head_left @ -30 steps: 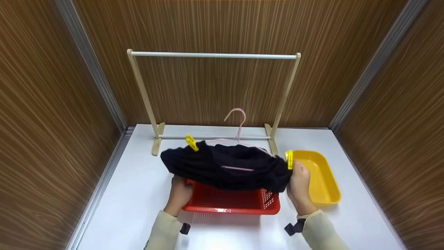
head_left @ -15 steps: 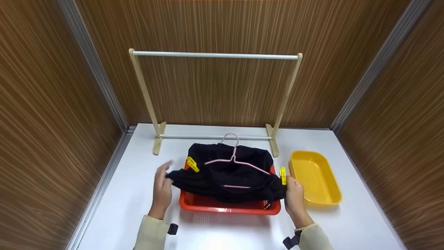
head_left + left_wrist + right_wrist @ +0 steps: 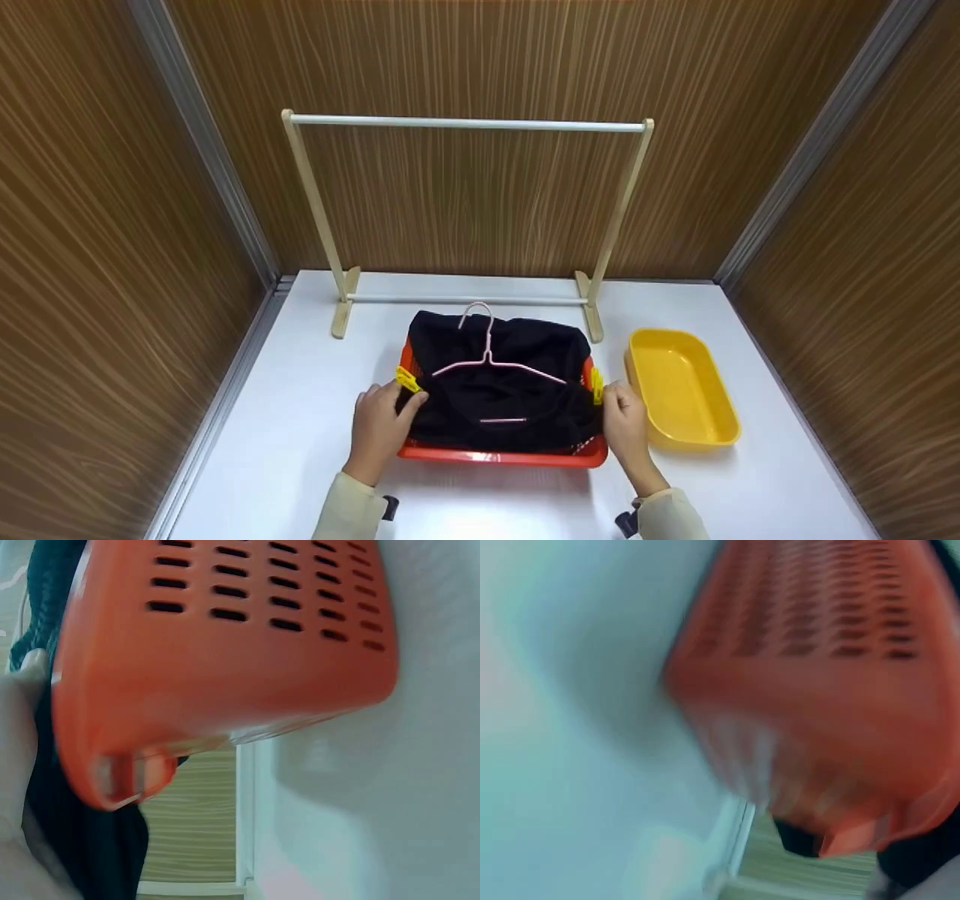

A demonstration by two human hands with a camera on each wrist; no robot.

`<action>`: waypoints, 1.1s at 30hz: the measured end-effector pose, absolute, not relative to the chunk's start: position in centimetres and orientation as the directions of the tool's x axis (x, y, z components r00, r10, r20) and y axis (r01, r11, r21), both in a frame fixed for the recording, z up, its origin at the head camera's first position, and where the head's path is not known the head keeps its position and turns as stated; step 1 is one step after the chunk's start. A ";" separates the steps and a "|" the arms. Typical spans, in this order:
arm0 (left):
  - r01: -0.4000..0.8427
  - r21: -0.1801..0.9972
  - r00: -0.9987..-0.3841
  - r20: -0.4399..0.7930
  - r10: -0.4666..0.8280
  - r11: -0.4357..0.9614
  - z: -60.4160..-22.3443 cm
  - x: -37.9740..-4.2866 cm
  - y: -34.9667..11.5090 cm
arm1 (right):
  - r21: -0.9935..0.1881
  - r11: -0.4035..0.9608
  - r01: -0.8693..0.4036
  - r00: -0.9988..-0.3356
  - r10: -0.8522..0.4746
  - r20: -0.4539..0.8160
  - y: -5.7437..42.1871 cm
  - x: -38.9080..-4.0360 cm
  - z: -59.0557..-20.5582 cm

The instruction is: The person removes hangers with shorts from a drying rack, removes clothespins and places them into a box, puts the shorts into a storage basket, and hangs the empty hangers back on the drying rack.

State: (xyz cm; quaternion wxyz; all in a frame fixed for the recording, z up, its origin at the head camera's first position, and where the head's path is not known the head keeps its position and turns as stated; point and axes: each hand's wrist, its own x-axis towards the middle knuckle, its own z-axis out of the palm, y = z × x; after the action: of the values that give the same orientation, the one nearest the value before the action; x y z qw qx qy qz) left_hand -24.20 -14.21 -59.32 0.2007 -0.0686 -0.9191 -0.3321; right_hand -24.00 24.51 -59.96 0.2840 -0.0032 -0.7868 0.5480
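Observation:
A black garment (image 3: 517,409) on a pink hanger (image 3: 487,360) lies over the red basket (image 3: 495,456), and part of it drapes on the far rim. The hanger's hook points away from me. One yellow clothespin (image 3: 408,379) is clipped at the garment's left side, another clothespin (image 3: 597,385) at its right. My left hand (image 3: 379,427) pinches the cloth beside the left clothespin, thumb on top. With curled fingers my right hand (image 3: 625,421) grips the right end of the cloth, just below the right clothespin. In the left wrist view, dark cloth (image 3: 90,847) hangs beside the basket's rim.
Behind the basket stands a clothes rack with wooden posts and a white top rail (image 3: 465,122). A yellow tray (image 3: 679,390) is on the white table (image 3: 277,435), right of my right hand. Wood-patterned walls (image 3: 465,210) enclose the table on three sides.
The garment and hanger have come down toward me onto the basket. My left hand let go of the left side, then took hold of the cloth by the clothespin. My right hand kept its grip.

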 end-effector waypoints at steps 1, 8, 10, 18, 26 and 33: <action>0.255 0.581 -0.905 0.425 -0.020 0.773 -59.5 -24.3 -14.1 | -0.802 0.479 -0.357 -0.808 0.273 0.523 24.7 -24.1 -60.1; 0.265 0.527 -0.848 0.526 -0.066 0.808 -60.6 -24.9 -13.7 | -0.564 0.681 -0.466 -0.749 0.035 0.661 24.0 -24.7 -59.4; 0.266 0.528 -0.840 0.538 -0.075 0.807 -60.8 -25.0 -13.5 | -0.562 0.654 -0.506 -0.722 0.035 0.691 23.6 -25.1 -59.4; 0.265 0.533 -0.846 0.529 -0.071 0.804 -61.3 -25.0 -13.2 | -0.668 0.538 -0.515 -0.694 0.196 0.693 22.4 -25.1 -60.9; 0.239 0.533 -0.869 0.490 -0.067 0.812 -61.4 -24.3 -13.1 | -0.556 0.668 -0.495 -0.692 0.084 0.717 22.1 -23.9 -61.6; 0.219 0.560 -0.872 0.479 -0.097 0.799 -60.5 -25.2 -12.5 | -0.480 0.711 -0.515 -0.605 0.095 0.791 22.1 -24.7 -61.1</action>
State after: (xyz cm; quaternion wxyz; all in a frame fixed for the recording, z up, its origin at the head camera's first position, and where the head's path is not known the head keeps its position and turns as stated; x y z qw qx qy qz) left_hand -25.19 -12.49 -60.48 0.2506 -0.0334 -0.9148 -0.3150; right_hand -24.66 22.12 -61.14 0.4257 0.1278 -0.8210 0.3583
